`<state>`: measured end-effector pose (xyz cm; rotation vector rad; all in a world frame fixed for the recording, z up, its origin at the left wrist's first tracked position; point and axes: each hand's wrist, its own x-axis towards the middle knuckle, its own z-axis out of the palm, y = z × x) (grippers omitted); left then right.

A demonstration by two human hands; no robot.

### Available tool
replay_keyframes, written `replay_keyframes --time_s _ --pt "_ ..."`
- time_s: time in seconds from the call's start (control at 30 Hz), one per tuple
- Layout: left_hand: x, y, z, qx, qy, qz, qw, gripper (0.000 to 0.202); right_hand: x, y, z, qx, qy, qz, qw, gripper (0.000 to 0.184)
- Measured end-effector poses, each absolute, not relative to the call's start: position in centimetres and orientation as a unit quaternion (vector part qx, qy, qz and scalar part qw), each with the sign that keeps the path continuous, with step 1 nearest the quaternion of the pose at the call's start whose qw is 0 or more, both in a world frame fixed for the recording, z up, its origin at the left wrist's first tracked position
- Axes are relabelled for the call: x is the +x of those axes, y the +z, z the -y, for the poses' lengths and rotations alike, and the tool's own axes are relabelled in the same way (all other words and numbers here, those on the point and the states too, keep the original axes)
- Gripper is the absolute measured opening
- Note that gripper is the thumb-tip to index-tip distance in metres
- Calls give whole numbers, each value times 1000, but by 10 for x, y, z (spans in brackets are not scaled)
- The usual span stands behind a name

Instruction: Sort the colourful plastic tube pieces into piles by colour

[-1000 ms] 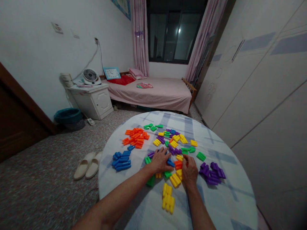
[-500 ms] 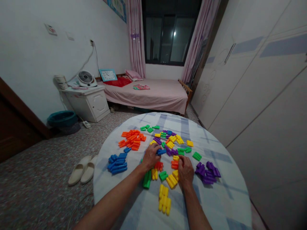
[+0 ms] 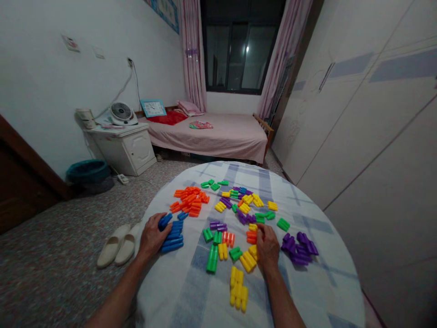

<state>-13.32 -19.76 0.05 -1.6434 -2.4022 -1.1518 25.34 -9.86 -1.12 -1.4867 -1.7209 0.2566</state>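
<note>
Many coloured plastic blocks lie on a round table with a white and blue checked cloth. My left hand rests at the blue pile on the table's left side, fingers curled on a blue block. My right hand lies in the middle, fingers bent down against orange blocks and yellow blocks. An orange pile sits at the far left, a purple pile at the right, a yellow group near me, and a mixed heap further back.
A bed stands under the dark window. A white cabinet with a fan stands at the left wall, with a teal basin beside it. Slippers lie on the floor left of the table. Wardrobe doors fill the right.
My left hand has moved from the middle of the table leftward to the blue pile, carrying a blue block. My right hand has stayed nearly still.
</note>
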Motion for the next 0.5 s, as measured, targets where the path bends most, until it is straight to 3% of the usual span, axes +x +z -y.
replay_keyframes --time_s 0.23,0.5 --pt "-112 -1 192 -454 -478 750 -53 50 254 -11 98 -589 101 687 414 29" --pt "-118 -7 193 -385 -521 762 7 49 253 -10 99 -581 102 689 421 29"
